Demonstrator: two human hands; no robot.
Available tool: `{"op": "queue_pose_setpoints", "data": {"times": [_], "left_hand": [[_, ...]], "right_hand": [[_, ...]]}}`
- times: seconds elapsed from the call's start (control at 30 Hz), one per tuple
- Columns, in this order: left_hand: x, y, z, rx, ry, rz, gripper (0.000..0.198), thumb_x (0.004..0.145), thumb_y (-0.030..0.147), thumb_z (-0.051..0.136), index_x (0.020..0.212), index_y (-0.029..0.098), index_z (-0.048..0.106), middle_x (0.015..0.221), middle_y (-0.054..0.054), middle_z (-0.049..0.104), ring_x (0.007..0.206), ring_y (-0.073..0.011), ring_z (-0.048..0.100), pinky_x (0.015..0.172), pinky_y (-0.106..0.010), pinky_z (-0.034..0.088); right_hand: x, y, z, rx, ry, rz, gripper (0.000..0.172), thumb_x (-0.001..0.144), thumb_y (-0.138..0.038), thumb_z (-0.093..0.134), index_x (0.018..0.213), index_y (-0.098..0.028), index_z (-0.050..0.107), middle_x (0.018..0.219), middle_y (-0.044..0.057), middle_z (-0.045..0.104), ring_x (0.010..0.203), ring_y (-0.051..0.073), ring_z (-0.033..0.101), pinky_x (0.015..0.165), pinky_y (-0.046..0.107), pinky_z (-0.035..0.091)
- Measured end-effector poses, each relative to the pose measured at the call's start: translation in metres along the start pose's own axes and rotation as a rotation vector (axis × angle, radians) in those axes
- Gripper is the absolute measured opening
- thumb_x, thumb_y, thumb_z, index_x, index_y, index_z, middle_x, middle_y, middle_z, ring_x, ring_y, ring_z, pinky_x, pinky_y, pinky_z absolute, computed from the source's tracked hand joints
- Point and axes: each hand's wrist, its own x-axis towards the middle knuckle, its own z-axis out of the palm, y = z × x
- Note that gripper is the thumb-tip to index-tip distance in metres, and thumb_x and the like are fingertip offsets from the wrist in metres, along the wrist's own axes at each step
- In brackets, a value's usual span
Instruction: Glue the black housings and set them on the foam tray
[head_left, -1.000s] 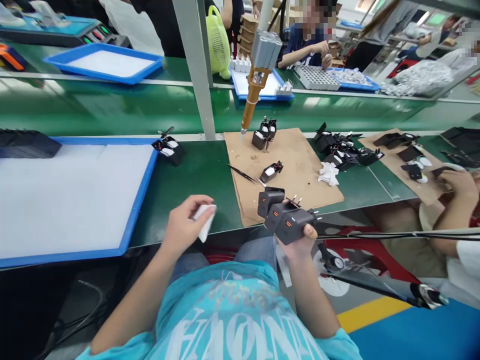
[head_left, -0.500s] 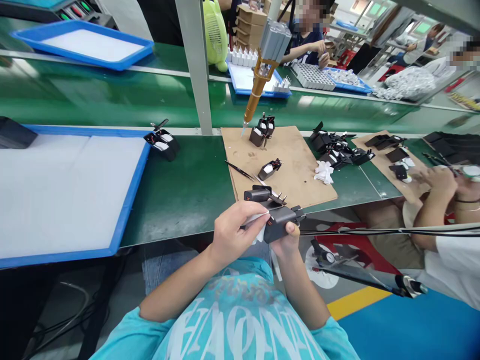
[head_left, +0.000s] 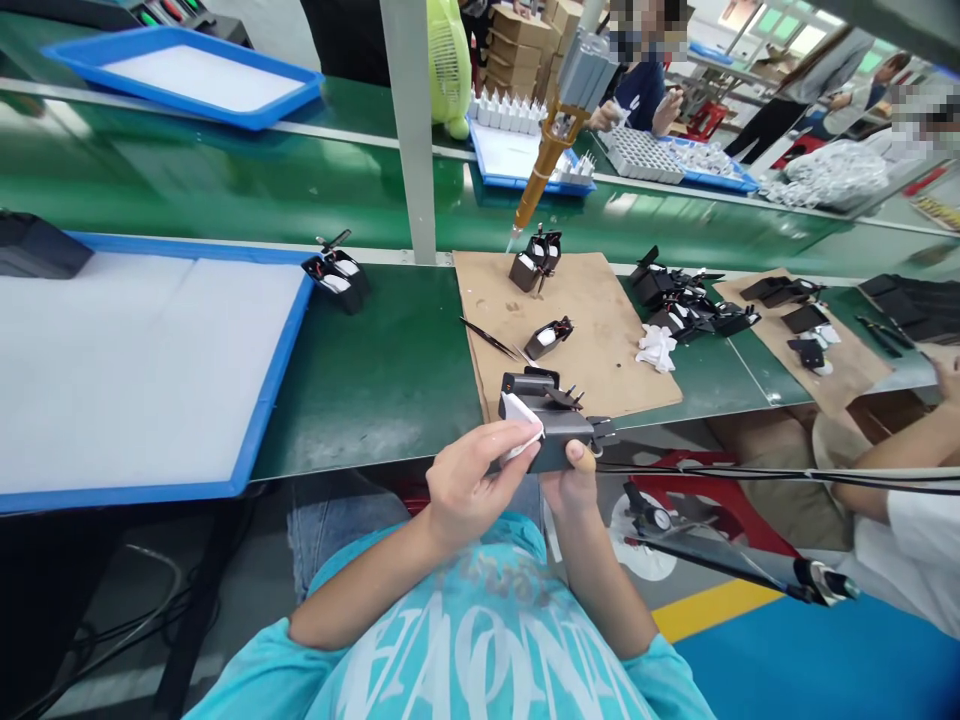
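Observation:
My right hand (head_left: 574, 478) grips a stack of black charger housings (head_left: 551, 430) with metal prongs, held over the near edge of the green bench. My left hand (head_left: 471, 482) pinches a small white cloth (head_left: 521, 420) and presses it against the left side of those housings. Both hands meet just in front of my chest. Beyond them lies a brown cardboard mat (head_left: 600, 330) with a single open black housing (head_left: 550, 337), a thin pair of tweezers (head_left: 489, 340) and a pair of housings (head_left: 536, 262) under a hanging amber dispenser nozzle (head_left: 541, 175).
A large blue-rimmed tray with white foam (head_left: 135, 360) fills the bench to my left, with one black part (head_left: 337, 280) beside its far corner. A heap of black parts (head_left: 682, 300) and crumpled white cloth (head_left: 656, 345) lie right. A co-worker's arm (head_left: 892, 455) reaches in at right.
My left hand carried the white cloth from the left over to the housings and now rubs it on their side. My right hand drew the housings slightly closer.

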Motion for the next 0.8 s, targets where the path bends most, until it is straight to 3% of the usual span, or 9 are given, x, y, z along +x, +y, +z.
{"op": "queue_pose_setpoints", "data": {"times": [0.17,0.23,0.33,0.43,0.6,0.7,0.8], "left_hand": [[-0.004,0.005,-0.006,-0.274,-0.069,-0.285,0.019,0.085,0.019,0.068,0.103,0.02,0.063,0.09,-0.004,0.076,0.077,-0.016,0.074,0.069,-0.025,0.063],[-0.002,0.0,-0.013,-0.375,-0.14,-0.263,0.015,0.085,0.019,0.068,0.1,0.019,0.063,0.086,-0.004,0.076,0.075,-0.0163,0.073,0.066,-0.025,0.061],[0.003,-0.019,-0.03,-0.185,-0.19,-0.128,0.015,0.084,0.011,0.066,0.097,0.02,0.066,0.09,-0.004,0.074,0.083,-0.0154,0.071,0.074,-0.026,0.058],[0.006,-0.039,-0.048,0.145,-0.198,-0.15,0.017,0.085,0.012,0.064,0.098,0.021,0.069,0.094,-0.004,0.073,0.088,-0.0146,0.068,0.081,-0.026,0.055],[0.008,-0.04,-0.053,0.061,-0.079,-0.327,0.012,0.084,0.02,0.068,0.096,0.02,0.069,0.091,-0.002,0.072,0.082,-0.0141,0.069,0.073,-0.024,0.056],[0.009,-0.029,-0.037,0.041,-0.016,-0.169,0.016,0.085,0.015,0.066,0.1,0.021,0.068,0.094,-0.002,0.074,0.086,-0.0141,0.071,0.077,-0.024,0.058],[0.004,-0.024,-0.022,0.079,-0.132,0.111,0.027,0.088,0.009,0.059,0.112,0.021,0.064,0.108,-0.005,0.074,0.099,-0.0158,0.071,0.088,-0.025,0.058]], "right_hand": [[0.0,0.0,-0.001,-0.016,0.003,-0.008,0.069,0.047,-0.047,0.082,0.11,-0.026,0.064,0.093,0.003,0.076,0.089,0.026,0.069,0.092,0.044,0.053],[0.0,-0.002,-0.001,-0.016,-0.017,-0.001,0.071,0.047,-0.047,0.083,0.112,-0.027,0.063,0.094,0.002,0.076,0.089,0.026,0.069,0.092,0.045,0.052],[0.001,-0.006,-0.002,0.023,-0.044,-0.015,0.073,0.049,-0.048,0.082,0.116,-0.028,0.063,0.1,0.002,0.075,0.092,0.025,0.069,0.094,0.044,0.051],[0.004,-0.008,-0.003,0.097,-0.088,-0.028,0.065,0.05,-0.048,0.081,0.111,-0.031,0.066,0.102,0.0,0.075,0.093,0.023,0.068,0.087,0.039,0.054],[0.006,-0.005,-0.003,0.189,-0.189,-0.016,0.048,0.058,-0.05,0.076,0.102,-0.032,0.07,0.098,-0.002,0.075,0.092,0.019,0.067,0.077,0.032,0.055],[0.005,-0.001,-0.001,0.201,-0.204,0.01,0.048,0.059,-0.05,0.075,0.103,-0.032,0.07,0.097,-0.002,0.075,0.092,0.019,0.066,0.077,0.032,0.055],[0.004,0.0,0.0,0.199,-0.182,0.025,0.048,0.057,-0.052,0.075,0.1,-0.031,0.07,0.095,-0.002,0.076,0.09,0.019,0.066,0.078,0.031,0.054]]}}
